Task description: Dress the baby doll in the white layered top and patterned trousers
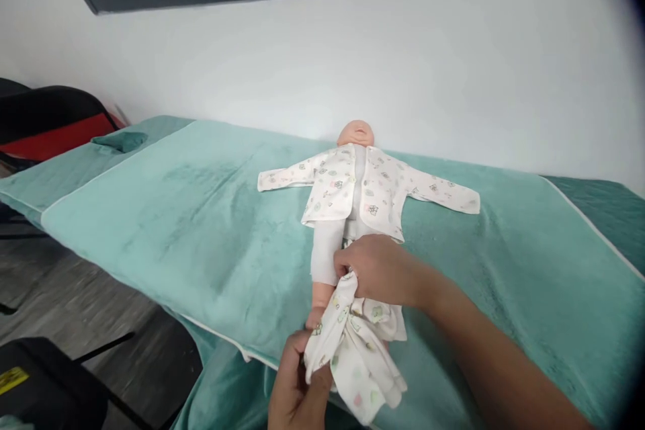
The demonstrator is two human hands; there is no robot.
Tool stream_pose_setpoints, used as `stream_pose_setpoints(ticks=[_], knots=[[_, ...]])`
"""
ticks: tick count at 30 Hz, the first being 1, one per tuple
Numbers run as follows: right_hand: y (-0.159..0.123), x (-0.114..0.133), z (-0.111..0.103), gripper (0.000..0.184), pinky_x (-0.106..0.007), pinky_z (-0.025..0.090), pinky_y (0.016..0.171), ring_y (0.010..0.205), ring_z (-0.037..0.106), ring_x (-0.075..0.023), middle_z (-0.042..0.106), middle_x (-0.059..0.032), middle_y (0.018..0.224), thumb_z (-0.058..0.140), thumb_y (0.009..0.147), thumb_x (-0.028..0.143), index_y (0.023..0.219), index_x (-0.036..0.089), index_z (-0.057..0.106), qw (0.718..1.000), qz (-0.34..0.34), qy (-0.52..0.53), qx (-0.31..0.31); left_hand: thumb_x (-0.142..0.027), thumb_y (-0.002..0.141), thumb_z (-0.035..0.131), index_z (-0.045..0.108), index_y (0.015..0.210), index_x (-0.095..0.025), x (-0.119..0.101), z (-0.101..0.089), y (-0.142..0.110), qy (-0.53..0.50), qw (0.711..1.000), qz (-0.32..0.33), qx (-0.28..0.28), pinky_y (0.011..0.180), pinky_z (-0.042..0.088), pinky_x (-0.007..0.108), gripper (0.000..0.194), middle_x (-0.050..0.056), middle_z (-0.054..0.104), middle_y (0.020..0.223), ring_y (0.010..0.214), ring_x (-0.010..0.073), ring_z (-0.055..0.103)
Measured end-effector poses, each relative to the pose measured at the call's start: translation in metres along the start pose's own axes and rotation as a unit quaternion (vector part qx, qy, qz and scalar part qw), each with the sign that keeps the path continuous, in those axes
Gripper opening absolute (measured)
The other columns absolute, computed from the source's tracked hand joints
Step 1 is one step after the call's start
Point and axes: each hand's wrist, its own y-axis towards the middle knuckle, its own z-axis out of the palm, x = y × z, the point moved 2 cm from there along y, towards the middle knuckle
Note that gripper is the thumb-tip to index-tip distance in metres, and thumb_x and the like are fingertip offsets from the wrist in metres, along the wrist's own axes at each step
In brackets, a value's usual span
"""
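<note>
A baby doll [355,133] lies on its back on a teal towel [191,215], head toward the wall. It wears an open white printed jacket [353,188] with both sleeves spread out. My right hand [375,269] is closed on the upper edge of small white printed trousers [357,342] bunched over the doll's legs. My left hand [295,386] grips the lower end of the same trousers near the doll's foot. One grey-clad doll leg [325,252] shows to the left of my right hand.
The towel covers a table [605,201] that runs along a white wall. A black and red chair [50,124] stands at the far left. A black case [45,383] sits on the dark floor at lower left. A folded teal cloth [119,141] lies near the table's left end.
</note>
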Motion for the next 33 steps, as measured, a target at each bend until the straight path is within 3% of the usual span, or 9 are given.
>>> stream_pose_setpoints(ticks=[4,9,15,22,25,28,33], knots=[[0.0,0.0,0.001,0.004,-0.03,0.022,0.059,0.061,0.05,-0.0126,0.067,0.0004,0.068,0.061,0.077,0.022,0.075,0.02,0.063,1.0,-0.003,0.007,0.007,-0.051,0.074,0.073,0.068,0.078,-0.02,-0.006,-0.006,0.003,0.044,0.997,0.054,0.011,0.073,0.043,0.025,0.031,0.004,0.06,0.087,0.082,0.0201,0.055],[0.0,0.001,-0.002,0.011,-0.03,0.024,0.06,0.061,0.05,-0.0118,0.066,0.0023,0.068,0.065,0.078,0.029,0.073,0.02,0.061,0.998,-0.012,0.054,0.023,-0.047,0.07,0.078,0.072,0.075,-0.021,-0.009,-0.014,0.004,0.068,0.992,0.102,-0.027,0.079,0.045,0.027,0.027,0.007,0.06,0.098,0.091,0.0226,0.056],[0.0,0.0,0.003,0.019,-0.03,0.02,0.06,0.06,0.048,-0.0112,0.064,0.0027,0.066,0.066,0.079,0.037,0.073,0.02,0.061,0.999,0.009,0.037,0.023,-0.046,0.067,0.081,0.066,0.075,-0.017,-0.005,-0.008,0.012,-0.033,0.999,0.01,-0.029,0.073,0.046,0.025,0.033,0.007,0.062,0.11,0.089,0.0202,0.058],[0.001,-0.003,0.007,0.014,-0.031,0.02,0.059,0.058,0.042,-0.0097,0.061,0.0035,0.063,0.065,0.078,0.026,0.069,0.019,0.056,1.0,-0.007,0.026,0.009,-0.044,0.064,0.083,0.063,0.076,-0.017,0.001,-0.001,0.015,-0.081,0.996,-0.042,-0.012,0.075,0.043,0.025,0.036,0.008,0.064,0.127,0.098,0.0212,0.06],[0.002,-0.005,0.009,0.021,-0.03,0.02,0.059,0.056,0.039,-0.0082,0.057,0.0051,0.06,0.067,0.079,0.03,0.066,0.019,0.054,0.999,-0.006,0.034,-0.001,-0.046,0.065,0.082,0.062,0.079,-0.017,-0.001,-0.002,0.016,-0.074,0.995,-0.06,0.015,0.07,0.042,0.026,0.038,0.008,0.07,0.106,0.089,0.021,0.06],[0.003,-0.006,0.006,0.026,-0.028,0.022,0.058,0.057,0.04,-0.0074,0.054,0.0062,0.059,0.069,0.08,0.034,0.065,0.019,0.054,0.997,0.0,0.071,-0.008,-0.049,0.072,0.077,0.058,0.081,-0.019,-0.006,-0.002,0.021,-0.054,0.994,-0.072,0.055,0.063,0.037,0.024,0.037,0.0,0.06,0.073,0.068,0.0143,0.052],[0.003,-0.01,-0.002,0.034,-0.025,0.031,0.061,0.068,0.053,-0.011,0.063,0.0061,0.071,0.076,0.075,0.053,0.076,0.022,0.063,0.983,0.022,0.18,0.021,-0.048,0.086,0.063,0.056,0.09,-0.02,-0.019,-0.001,0.042,0.079,0.996,0.004,0.051,0.061,0.037,0.024,0.029,-0.002,0.056,0.073,0.065,0.0122,0.046]])
